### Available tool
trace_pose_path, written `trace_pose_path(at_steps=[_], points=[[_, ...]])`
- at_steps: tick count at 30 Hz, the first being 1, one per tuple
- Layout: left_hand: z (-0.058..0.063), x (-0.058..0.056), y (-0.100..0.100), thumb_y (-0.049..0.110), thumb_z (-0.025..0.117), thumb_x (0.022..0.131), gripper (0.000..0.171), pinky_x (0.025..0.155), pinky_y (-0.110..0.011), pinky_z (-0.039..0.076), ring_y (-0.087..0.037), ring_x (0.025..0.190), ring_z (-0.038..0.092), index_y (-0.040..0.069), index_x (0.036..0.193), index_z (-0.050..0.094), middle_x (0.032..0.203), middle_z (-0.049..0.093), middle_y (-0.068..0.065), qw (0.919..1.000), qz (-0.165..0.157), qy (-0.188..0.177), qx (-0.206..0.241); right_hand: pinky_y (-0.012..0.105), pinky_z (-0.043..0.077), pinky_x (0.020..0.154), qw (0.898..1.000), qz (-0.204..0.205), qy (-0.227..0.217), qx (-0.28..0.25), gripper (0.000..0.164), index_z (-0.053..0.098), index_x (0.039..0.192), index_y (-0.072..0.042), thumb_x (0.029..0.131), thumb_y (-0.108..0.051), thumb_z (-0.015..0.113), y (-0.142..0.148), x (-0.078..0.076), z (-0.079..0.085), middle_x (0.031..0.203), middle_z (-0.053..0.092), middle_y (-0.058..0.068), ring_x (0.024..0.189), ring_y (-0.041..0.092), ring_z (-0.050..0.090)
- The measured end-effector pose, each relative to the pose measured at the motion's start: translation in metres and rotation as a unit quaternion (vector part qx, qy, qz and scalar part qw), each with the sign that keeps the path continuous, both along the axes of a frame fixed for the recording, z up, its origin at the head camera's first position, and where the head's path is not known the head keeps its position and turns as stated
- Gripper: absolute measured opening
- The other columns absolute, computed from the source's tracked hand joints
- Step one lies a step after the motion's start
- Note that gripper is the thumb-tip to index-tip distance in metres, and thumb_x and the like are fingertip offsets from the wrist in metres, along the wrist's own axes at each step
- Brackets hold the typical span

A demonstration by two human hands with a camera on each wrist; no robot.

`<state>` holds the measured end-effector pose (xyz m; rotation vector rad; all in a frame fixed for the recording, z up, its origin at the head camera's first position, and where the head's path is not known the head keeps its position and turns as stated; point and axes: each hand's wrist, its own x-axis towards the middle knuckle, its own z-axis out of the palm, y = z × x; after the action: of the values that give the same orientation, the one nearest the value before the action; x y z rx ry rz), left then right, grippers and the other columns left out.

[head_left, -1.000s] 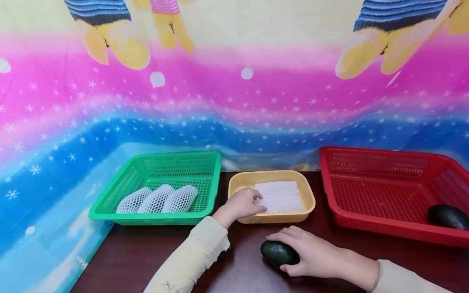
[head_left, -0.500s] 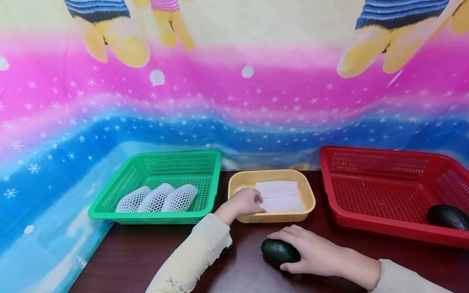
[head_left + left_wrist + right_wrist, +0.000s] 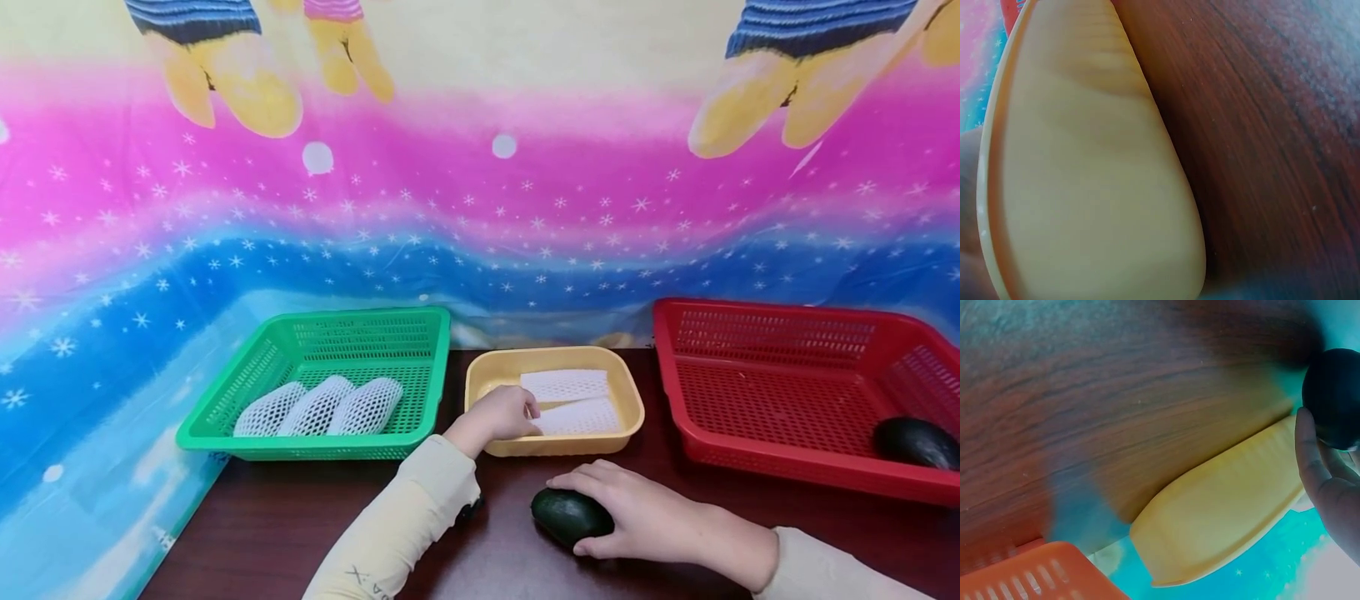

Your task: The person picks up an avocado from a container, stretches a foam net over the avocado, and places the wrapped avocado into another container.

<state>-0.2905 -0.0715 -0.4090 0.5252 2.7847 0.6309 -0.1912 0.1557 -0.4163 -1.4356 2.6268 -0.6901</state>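
Against the earlier frames we record one change: in the tan tray [image 3: 555, 353], mid-way along the desk's [image 3: 255, 525] back edge, the front white net [image 3: 577, 418] now lies askew, a gap parting it from the rear white net [image 3: 566, 384]. Left hand [image 3: 501, 412]: fingers curled, pinching the front net's left end; in the left wrist view the tray's wall blocks our sight of the fingertips. Right hand [image 3: 637, 517]: curved round a dark green fruit [image 3: 566, 515] on the desk, before the tray's front edge. Also listed: green basket [image 3: 322, 448], desk's back left, three net-wrapped pieces [image 3: 318, 407] along its front edge; red basket [image 3: 757, 396], back right, one dark fruit [image 3: 915, 442] in its front right corner.
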Motion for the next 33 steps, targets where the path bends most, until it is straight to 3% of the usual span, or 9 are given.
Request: trace_pose_path(at_steps=[3,8,10,18,22,27,30,33], points=[[0.002,0.001,0.000,0.023,0.082,0.088,0.015,0.070,-0.027,0.046,-0.012,0.072,0.052,0.013,0.085,0.071,0.075,0.058,0.006,0.9999,0.000,0.009,0.005,0.035,0.052,0.091,1.000,-0.005,-0.008,0.005,0.059,0.059,0.141,-0.022,0.090,-0.044,0.079,0.000,0.000,0.002,0.127,0.060,-0.011,0.116,0.011,0.055],[0.007,0.000,-0.002,0.020,0.082,0.086,0.021,0.068,-0.028,0.042,-0.014,0.070,0.050,0.015,0.078,0.064,0.074,0.057,0.006,0.9992,0.008,0.029,0.028,0.036,0.051,0.092,1.000,-0.003,-0.010,0.010,0.060,0.058,0.141,-0.021,0.090,-0.045,0.079,0.000,0.000,0.003,0.128,0.060,-0.010,0.118,0.012,0.055],[0.008,-0.001,-0.002,0.019,0.083,0.085,0.017,0.071,-0.029,0.045,-0.015,0.075,0.054,0.015,0.082,0.066,0.083,0.063,0.004,0.9985,0.013,0.039,0.038,0.036,0.052,0.092,1.000,0.002,-0.005,0.008,0.060,0.058,0.141,-0.021,0.090,-0.045,0.078,0.000,0.000,0.003,0.128,0.060,-0.010,0.117,0.012,0.055],[0.014,0.006,-0.004,0.012,0.079,0.088,0.016,0.074,-0.030,0.048,-0.016,0.080,0.057,0.015,0.087,0.063,0.088,0.066,0.002,0.9938,0.029,0.053,0.093,0.037,0.052,0.093,1.000,-0.011,-0.018,0.012,0.060,0.059,0.141,-0.021,0.090,-0.047,0.078,0.001,0.000,0.004,0.130,0.059,-0.010,0.118,0.012,0.055],[0.020,0.012,-0.006,0.013,0.078,0.090,0.011,0.080,-0.033,0.053,-0.017,0.088,0.063,0.013,0.098,0.070,0.100,0.071,-0.003,0.9905,0.030,0.062,0.119,0.037,0.052,0.093,1.000,-0.008,-0.018,0.008,0.059,0.059,0.141,-0.021,0.091,-0.048,0.077,0.001,0.000,0.006,0.131,0.059,-0.009,0.119,0.012,0.055],[0.027,0.018,-0.010,0.015,0.075,0.094,0.017,0.089,-0.038,0.054,-0.020,0.100,0.066,0.012,0.110,0.076,0.115,0.072,-0.005,0.9888,0.027,0.069,0.130,0.038,0.053,0.093,1.000,-0.006,-0.007,0.005,0.057,0.060,0.139,-0.021,0.092,-0.049,0.075,0.002,0.001,0.009,0.130,0.059,-0.008,0.118,0.013,0.056],[0.029,0.020,-0.011,0.015,0.074,0.094,0.016,0.089,-0.038,0.054,-0.016,0.095,0.066,0.012,0.110,0.076,0.114,0.073,-0.004,0.9878,0.025,0.073,0.135,0.038,0.053,0.093,1.000,-0.008,-0.003,0.005,0.057,0.061,0.139,-0.021,0.092,-0.049,0.075,0.002,0.000,0.011,0.129,0.060,-0.009,0.117,0.012,0.056],[0.031,0.023,-0.012,0.014,0.074,0.095,0.015,0.082,-0.035,0.054,-0.013,0.077,0.063,0.011,0.109,0.076,0.107,0.074,-0.003,0.9872,0.023,0.073,0.140,0.038,0.053,0.093,1.000,-0.005,0.009,0.001,0.057,0.060,0.139,-0.020,0.092,-0.049,0.075,0.004,-0.001,0.013,0.129,0.060,-0.009,0.116,0.012,0.057]])
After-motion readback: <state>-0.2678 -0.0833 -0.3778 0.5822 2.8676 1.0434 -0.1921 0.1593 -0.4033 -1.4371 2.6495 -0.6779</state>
